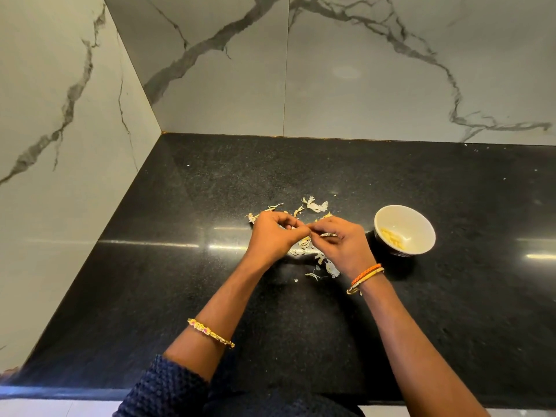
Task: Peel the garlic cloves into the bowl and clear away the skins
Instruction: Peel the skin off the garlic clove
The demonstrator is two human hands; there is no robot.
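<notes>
Both hands meet over the middle of the black counter. My left hand [275, 236] has its fingers curled, and its thumb and fingertips pinch a small garlic clove [311, 233]. My right hand [340, 245] pinches the same clove from the other side; a strip of papery skin [328, 235] sticks out between its fingers. The clove is mostly hidden by the fingertips. Loose garlic skins [314, 205] lie scattered behind and under the hands. A white bowl [421, 215] stands just right of my right hand, with several peeled cloves [391, 237] in it.
The black speckled counter [180, 281] runs into a corner of white marble-look walls [210, 85] at the back and left. More skins [329, 270] lie near my right wrist. The counter's front edge is at the bottom of the view.
</notes>
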